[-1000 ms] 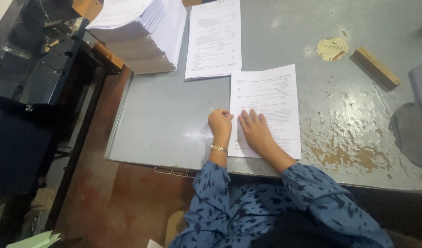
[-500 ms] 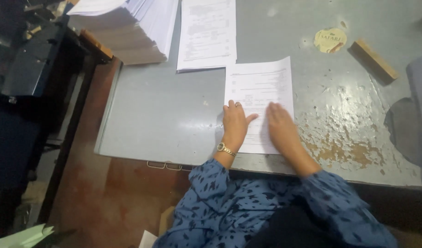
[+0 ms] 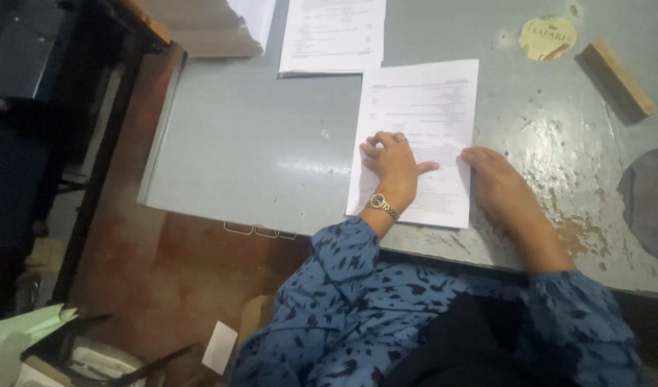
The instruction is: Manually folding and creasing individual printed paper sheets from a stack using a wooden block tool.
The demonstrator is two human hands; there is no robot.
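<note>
The printed sheet (image 3: pixel 422 136) lies flat on the grey metal table (image 3: pixel 257 143), near its front edge. The left hand (image 3: pixel 392 163) presses on the sheet's lower left, fingers curled, gripping nothing. The right hand (image 3: pixel 497 179) rests flat at its right edge. Behind the sheet lies another paper stack (image 3: pixel 332 36); a wooden block (image 3: pixel 619 77) lies to the sheet's right.

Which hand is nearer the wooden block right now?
Right. The right hand lies at the sheet's right edge, below-left of the wooden block; the left hand rests on the sheet, farther away.
</note>
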